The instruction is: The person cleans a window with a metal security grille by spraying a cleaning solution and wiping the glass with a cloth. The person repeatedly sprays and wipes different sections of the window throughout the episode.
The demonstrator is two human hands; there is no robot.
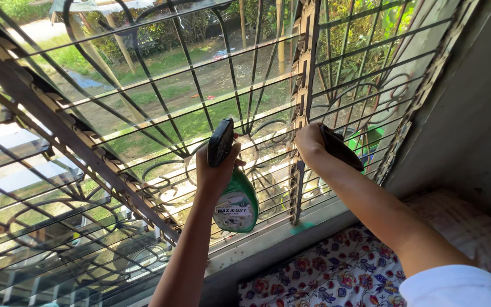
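My left hand (pixel 216 169) grips a green spray bottle (pixel 237 202) by its black trigger head, which points toward the window glass (pixel 160 85). My right hand (pixel 309 143) holds a dark cloth or pad (pixel 341 149) pressed against the glass between the metal bars, just right of the rusty central frame post (pixel 301 108). Both hands are raised in front of the window, about a hand's width apart.
A black iron grille (pixel 143 113) with curled scrollwork covers the whole window. Below the sill (pixel 268 241) lies floral-patterned bedding (pixel 336 273). A grey wall (pixel 473 131) stands at the right. Outside are grass, bare ground and trees.
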